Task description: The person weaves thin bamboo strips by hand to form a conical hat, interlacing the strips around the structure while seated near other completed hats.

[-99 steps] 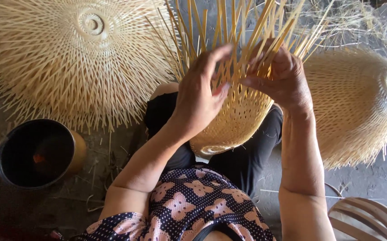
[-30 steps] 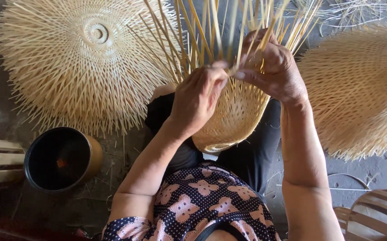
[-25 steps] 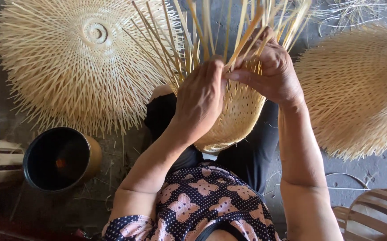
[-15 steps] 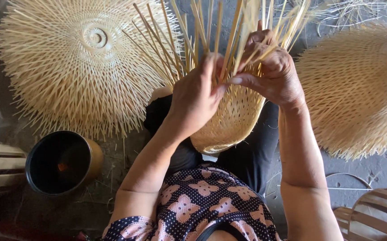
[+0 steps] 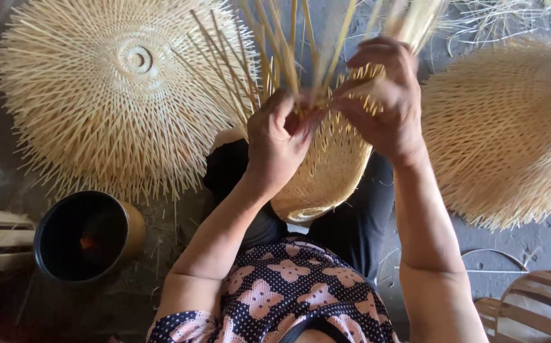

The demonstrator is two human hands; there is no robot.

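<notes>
Clearly both hands work 1 half-woven bamboo basket (image 5: pixel 326 171) resting on the lap: left hand (image 5: pixel 278 136) and right hand (image 5: pixel 383 105) have fingers curled, pinching thin upright bamboo strips (image 5: pixel 275 51). Bent too sharply, a strip could snap; loosened, the weave might spring apart.

We saw a pale, matt, half-woven bamboo-strip basket (image 5: pixel 326 171), a rough, bristly, round woven bamboo dome (image 5: pixel 117 95), and a glossy black-lined round pot (image 5: pixel 85 235) on gritty concrete floor (image 5: pixel 542 244).
</notes>
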